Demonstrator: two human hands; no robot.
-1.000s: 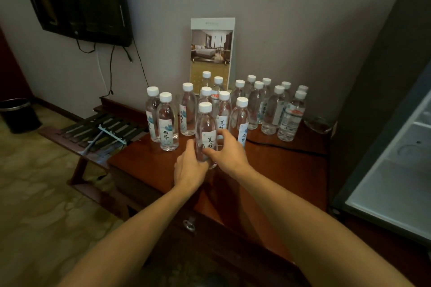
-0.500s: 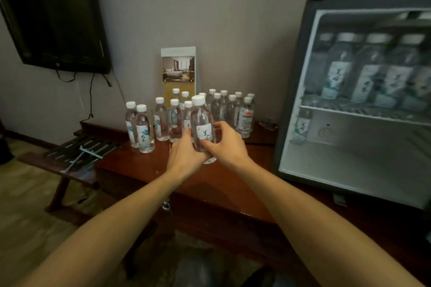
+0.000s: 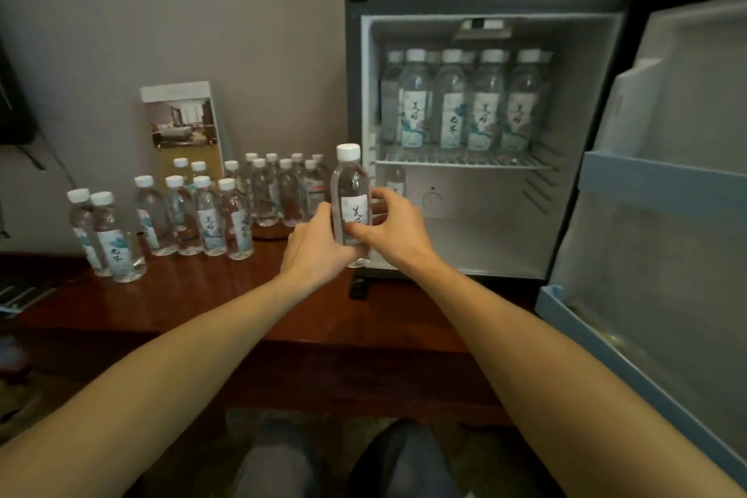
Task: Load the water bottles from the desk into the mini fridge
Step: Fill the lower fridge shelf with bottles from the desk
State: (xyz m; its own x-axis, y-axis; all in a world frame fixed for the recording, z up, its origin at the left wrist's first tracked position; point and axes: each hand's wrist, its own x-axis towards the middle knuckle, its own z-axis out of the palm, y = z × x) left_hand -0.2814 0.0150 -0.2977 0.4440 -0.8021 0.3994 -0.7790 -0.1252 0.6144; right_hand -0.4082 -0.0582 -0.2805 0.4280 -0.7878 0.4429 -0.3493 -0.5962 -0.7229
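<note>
Head view: the carry step was in hand. The left hand (image 3: 317,251) and right hand (image 3: 394,232) were together, clamped on one clear plastic water bottle with a white cap (image 3: 351,210). They held it upright above the right end of the red-brown wooden desk (image 3: 202,295), just before the open grey mini fridge (image 3: 355,93). The next move probably called for setting it below the full wire shelf (image 3: 465,163).

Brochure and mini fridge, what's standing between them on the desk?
A cluster of white-capped water bottles stands on the desk between the brochure and the mini fridge, shown in the head view.
</note>
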